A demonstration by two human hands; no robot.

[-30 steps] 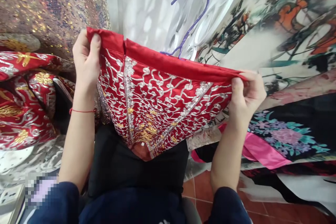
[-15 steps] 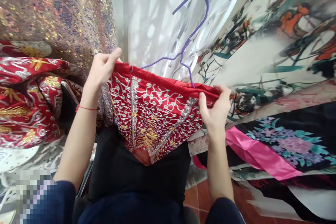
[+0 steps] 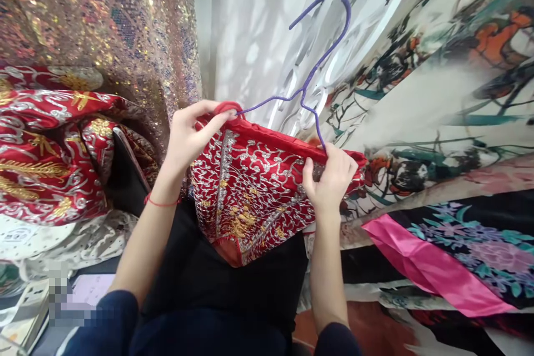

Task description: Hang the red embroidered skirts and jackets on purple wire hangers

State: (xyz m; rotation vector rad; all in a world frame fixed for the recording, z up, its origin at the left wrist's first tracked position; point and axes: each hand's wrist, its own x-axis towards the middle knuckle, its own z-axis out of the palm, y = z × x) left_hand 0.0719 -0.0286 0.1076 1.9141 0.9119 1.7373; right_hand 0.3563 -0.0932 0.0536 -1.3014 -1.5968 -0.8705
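Note:
A red garment (image 3: 258, 194) embroidered in silver and gold spreads above my lap, its plain red band uppermost. A purple hanger (image 3: 303, 89) slants up from it, hook at the top; its lower part is hidden in the cloth. My left hand (image 3: 196, 130) pinches the band's left end, where the fabric bunches beside the hanger's arm. Farther right, my right hand (image 3: 331, 181) grips the band close to the hanger's other arm, thumb in front and fingers over the top. The garment's right end extends past that hand.
More red embroidered cloth (image 3: 45, 167) lies at the left, with a dark flat object (image 3: 127, 169) against it. A sequined fabric (image 3: 104, 22) hangs behind. At the right are printed fabric (image 3: 442, 94) and a pink band (image 3: 434, 267). White openwork (image 3: 334, 61) stands behind the hanger.
Both hands have moved inward along the band, closer to the hanger's arms. The band's left end now bunches up at my left hand. The view has shifted slightly.

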